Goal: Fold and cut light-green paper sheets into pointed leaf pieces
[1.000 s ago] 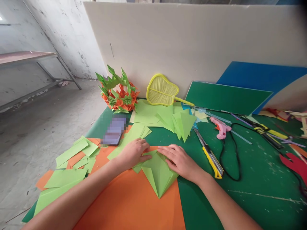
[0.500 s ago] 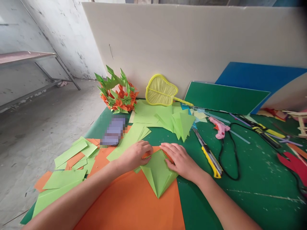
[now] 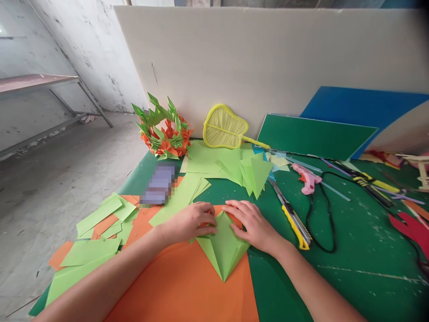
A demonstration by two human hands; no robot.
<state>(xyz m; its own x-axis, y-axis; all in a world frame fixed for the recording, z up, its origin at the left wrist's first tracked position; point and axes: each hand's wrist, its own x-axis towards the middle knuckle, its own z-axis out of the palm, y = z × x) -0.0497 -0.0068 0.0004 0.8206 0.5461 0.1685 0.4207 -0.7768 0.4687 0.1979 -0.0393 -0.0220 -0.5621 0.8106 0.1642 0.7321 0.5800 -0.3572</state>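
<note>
A folded piece of green paper (image 3: 224, 246), kite-shaped with creased flaps and a point toward me, lies on a large orange sheet (image 3: 187, 284). At its upper left edge is my left hand (image 3: 196, 220), fingers curled and thumb pressed onto the paper. My right hand (image 3: 250, 223) rests along the upper right edge, its fingers stretched out and its thumb apart from them, touching the paper. The undersides of both hands are hidden. Left of them lie a stack of green paper strips (image 3: 177, 199) and a phone-like, pixelated object (image 3: 159, 183).
A green-and-orange folded-paper ring (image 3: 164, 127) stands at the back left, beside a yellow leaf-shaped fan (image 3: 224, 127). On the right lie a yellow utility knife (image 3: 295, 228), a pink glue gun (image 3: 306, 178) with its black cord, and red pieces (image 3: 407, 228). Cut papers (image 3: 90, 252) cover the left edge.
My left hand has shifted slightly right and its thumb is farther in over the green paper. The paper's near point has moved a little right and toward me.
</note>
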